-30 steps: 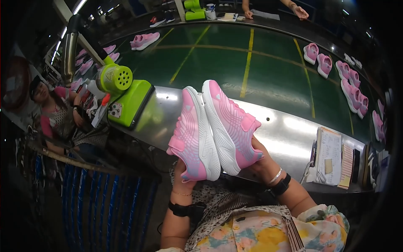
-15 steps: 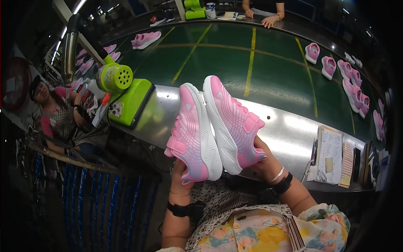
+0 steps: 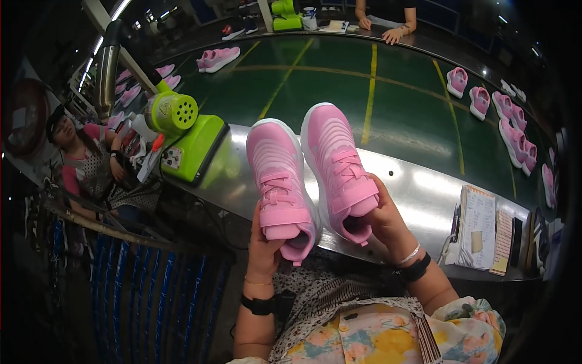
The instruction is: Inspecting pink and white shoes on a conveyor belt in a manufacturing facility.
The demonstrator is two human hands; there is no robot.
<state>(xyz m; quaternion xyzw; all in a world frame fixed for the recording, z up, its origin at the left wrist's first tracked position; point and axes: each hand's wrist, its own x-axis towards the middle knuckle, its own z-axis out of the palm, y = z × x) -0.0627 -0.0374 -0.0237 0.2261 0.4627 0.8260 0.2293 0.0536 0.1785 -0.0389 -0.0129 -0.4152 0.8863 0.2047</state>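
Two pink sneakers with white soles are held up side by side, toes pointing away from me and uppers facing up. My left hand (image 3: 264, 247) is closed round the heel half of the left sneaker (image 3: 277, 173). On the other side, my right hand (image 3: 385, 219) grips the outer heel side of the right sneaker (image 3: 336, 155). Each shoe has a wide strap over elastic laces and a small heel loop. Some of my fingers are hidden behind the shoes. Both sneakers are above the metal ledge (image 3: 418, 188).
Beyond the ledge lies a green conveyor belt (image 3: 327, 79) with yellow lines and more pink sneakers (image 3: 515, 142). A lime-green blower machine (image 3: 193, 148) stands left; papers on a clipboard (image 3: 476, 227) lie right. One person (image 3: 91, 158) is at left, another person's hand (image 3: 395, 33) opposite.
Both sneakers have been rolled from sole-to-sole, sides showing, to uppers facing up, so straps and openings now show. My hands have turned with them, still holding.
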